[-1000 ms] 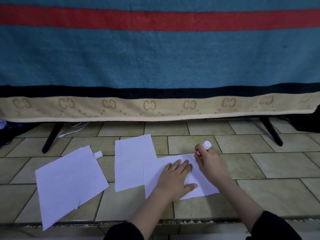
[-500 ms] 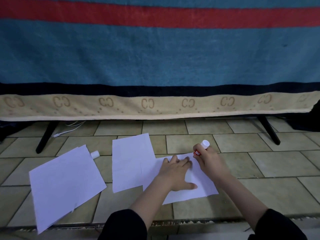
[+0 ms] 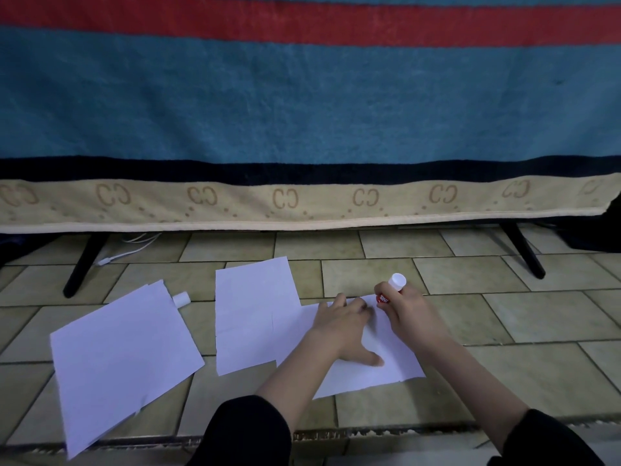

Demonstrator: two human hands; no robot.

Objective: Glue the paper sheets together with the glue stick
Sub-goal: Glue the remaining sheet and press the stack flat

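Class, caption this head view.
Left hand flattens a sheet while right hand grips the glue stick.

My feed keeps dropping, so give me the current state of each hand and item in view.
Left hand: open, pressing flat on sheet.
Right hand: grips glue stick.
Red glue stick: uncapped, tip down at sheet's far edge.
White rectangular paper sheet: flat, overlapping middle sheet.
White cylindrical cap: off, on floor.
Left paper stack: lying apart.

Black sleeves (image 3: 248, 432) (bare forearms)

Striped blanket (image 3: 302, 105), tiled floor (image 3: 537, 317), perhaps dim
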